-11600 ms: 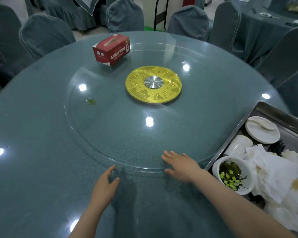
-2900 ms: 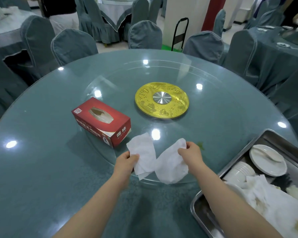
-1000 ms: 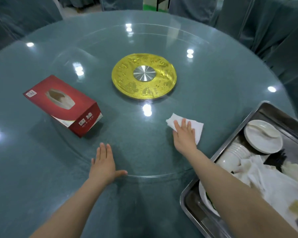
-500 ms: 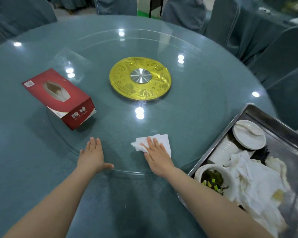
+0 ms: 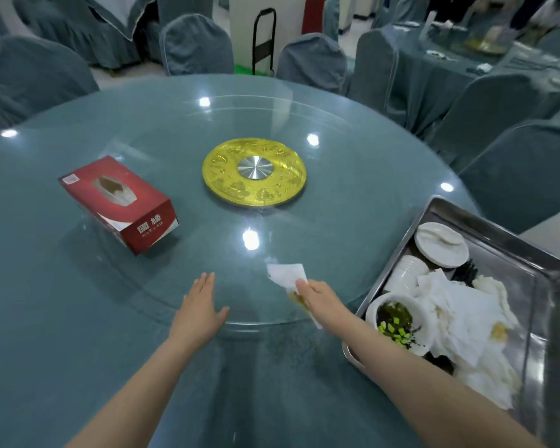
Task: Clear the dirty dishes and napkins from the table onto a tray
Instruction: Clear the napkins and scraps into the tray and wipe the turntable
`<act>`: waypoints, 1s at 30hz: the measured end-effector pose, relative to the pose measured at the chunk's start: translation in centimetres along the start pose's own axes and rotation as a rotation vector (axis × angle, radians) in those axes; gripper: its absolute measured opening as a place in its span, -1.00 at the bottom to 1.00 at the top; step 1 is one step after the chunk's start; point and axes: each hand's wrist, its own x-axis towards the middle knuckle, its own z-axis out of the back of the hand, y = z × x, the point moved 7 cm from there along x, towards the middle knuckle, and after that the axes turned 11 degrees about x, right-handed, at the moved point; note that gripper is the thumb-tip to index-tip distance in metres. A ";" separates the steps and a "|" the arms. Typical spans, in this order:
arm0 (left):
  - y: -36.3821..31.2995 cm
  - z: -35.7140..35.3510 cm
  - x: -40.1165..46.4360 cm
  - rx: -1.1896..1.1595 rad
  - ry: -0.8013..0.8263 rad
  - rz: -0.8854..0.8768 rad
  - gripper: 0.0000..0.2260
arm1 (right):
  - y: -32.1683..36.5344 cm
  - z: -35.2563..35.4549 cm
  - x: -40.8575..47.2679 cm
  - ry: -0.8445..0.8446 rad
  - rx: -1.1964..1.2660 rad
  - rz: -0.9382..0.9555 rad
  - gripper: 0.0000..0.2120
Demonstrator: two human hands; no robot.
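Napkin (image 5: 286, 274) — soiled, gripped by right hand (image 5: 319, 297) above the glass turntable (image 5: 304, 108); left hand (image 5: 199, 310) flat, fingers straight. Next step, likely: carry it right — release into tray (image 5: 514, 250).

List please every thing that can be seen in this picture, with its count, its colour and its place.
table: one, grey-green, round, fills the view
glass turntable: one, clear, on the table
gold disc: one, gold with a silver centre, mid-turntable
tissue box: one, red, left part of the turntable
tissue: one, white with a yellowish stain, at the turntable's near edge
tray: one, steel, on the table's right edge
bowl: one, white, green scraps inside, near end of the tray
cups: white stack, in the tray
plate: one, white, far end of the tray
used napkins: white heap, in the tray
chairs: several, grey-green covers, around the table
left hand: flat on the turntable's edge
right hand: holds the tissue
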 end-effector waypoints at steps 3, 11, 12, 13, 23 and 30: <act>-3.0 1.7 -0.8 -0.162 -0.051 -0.082 -0.41 | 1.6 3.1 -0.6 -0.111 0.283 -0.058 -0.59; -13.2 3.4 -2.9 -0.591 -0.008 -0.161 -0.86 | 3.4 8.9 -3.3 -0.099 0.668 -0.124 -0.67; -14.4 3.0 -3.1 -0.616 0.022 -0.160 -0.91 | 3.3 9.5 -3.7 -0.076 0.677 -0.127 -0.67; -15.7 2.4 -3.3 -0.632 0.045 -0.160 -0.93 | 3.1 10.1 -4.2 -0.047 0.686 -0.126 -0.67; -28.2 -3.3 -4.9 -0.667 0.093 -0.154 -0.88 | -2.3 20.9 -10.6 0.096 0.589 -0.076 -0.73; -33.8 -7.3 -5.0 -0.727 0.211 -0.138 -0.89 | -8.2 30.4 -13.4 -0.276 0.661 -0.085 -0.52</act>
